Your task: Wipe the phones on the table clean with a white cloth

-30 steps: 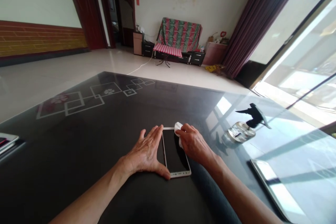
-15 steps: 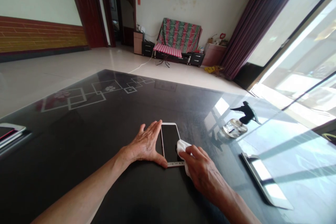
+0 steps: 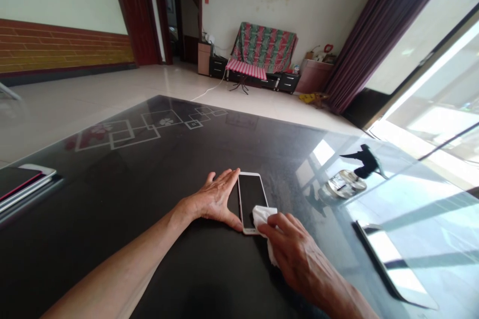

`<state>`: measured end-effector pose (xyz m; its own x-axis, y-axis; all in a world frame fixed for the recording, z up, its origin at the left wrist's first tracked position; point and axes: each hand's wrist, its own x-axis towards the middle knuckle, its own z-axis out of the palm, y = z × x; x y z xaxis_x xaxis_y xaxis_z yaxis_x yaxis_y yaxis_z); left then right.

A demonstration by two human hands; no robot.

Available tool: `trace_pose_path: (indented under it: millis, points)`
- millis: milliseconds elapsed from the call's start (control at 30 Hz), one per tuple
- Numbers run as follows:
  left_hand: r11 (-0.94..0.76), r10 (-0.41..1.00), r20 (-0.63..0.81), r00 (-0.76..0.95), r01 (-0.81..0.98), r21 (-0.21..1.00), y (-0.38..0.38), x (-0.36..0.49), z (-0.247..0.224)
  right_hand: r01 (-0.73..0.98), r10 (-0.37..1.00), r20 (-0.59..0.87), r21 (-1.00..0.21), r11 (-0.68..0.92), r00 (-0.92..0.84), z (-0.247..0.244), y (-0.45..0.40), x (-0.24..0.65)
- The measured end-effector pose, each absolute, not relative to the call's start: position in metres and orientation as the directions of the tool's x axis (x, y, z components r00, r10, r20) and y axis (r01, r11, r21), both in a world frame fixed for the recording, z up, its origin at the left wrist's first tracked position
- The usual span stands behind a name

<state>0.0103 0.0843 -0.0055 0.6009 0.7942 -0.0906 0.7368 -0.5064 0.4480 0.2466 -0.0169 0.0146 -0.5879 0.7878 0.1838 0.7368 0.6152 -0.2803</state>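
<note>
A white-framed smartphone (image 3: 253, 192) lies face up on the dark glossy table (image 3: 179, 159). My left hand (image 3: 215, 201) rests along its left side, thumb and fingers spread, touching the top left corner and the lower left corner. In my right hand (image 3: 290, 241) is a crumpled white tissue (image 3: 263, 215), pinched between the fingers. The tissue presses on the lower right part of the screen, and a loose end of it hangs below the hand. The right hand covers the phone's bottom right corner.
At the left edge lies a stack of phones or tablets (image 3: 26, 184). To the right are a clear spray bottle (image 3: 346, 183) with a black trigger head and another light-coloured phone or tablet (image 3: 396, 264). A draped bench (image 3: 262, 50) stands beyond the table.
The tissue in my right hand has moved down and left across the screen toward the phone's bottom edge. My left hand stays at the phone's side. The whole view has shifted slightly.
</note>
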Motion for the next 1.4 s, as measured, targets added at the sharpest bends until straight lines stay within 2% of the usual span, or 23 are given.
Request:
trace_pose_path:
  millis: [333,500,900,1133,1400]
  points:
    - [-0.52,0.799,-0.072,0.597,0.746,0.416,0.085,0.011,-0.008,0.731,0.784,0.092,-0.307,0.609,-0.614,0.023,-0.017,0.225]
    - [-0.51,0.794,-0.092,0.601,0.741,0.437,0.086,0.01,-0.005,0.738,0.792,0.069,-0.323,0.592,-0.606,0.027,-0.017,0.235]
    - [-0.513,0.793,-0.094,0.602,0.744,0.429,0.085,0.01,-0.005,0.695,0.769,0.176,-0.34,0.633,-0.615,0.012,-0.008,0.218]
    - [-0.511,0.78,-0.147,0.609,0.754,0.413,0.083,0.014,0.0,0.665,0.762,0.26,-0.375,0.646,-0.593,0.009,0.011,0.223]
    - [-0.502,0.784,-0.169,0.597,0.771,0.392,0.078,0.017,0.001,0.647,0.752,0.189,-0.408,0.645,-0.631,0.015,0.012,0.234]
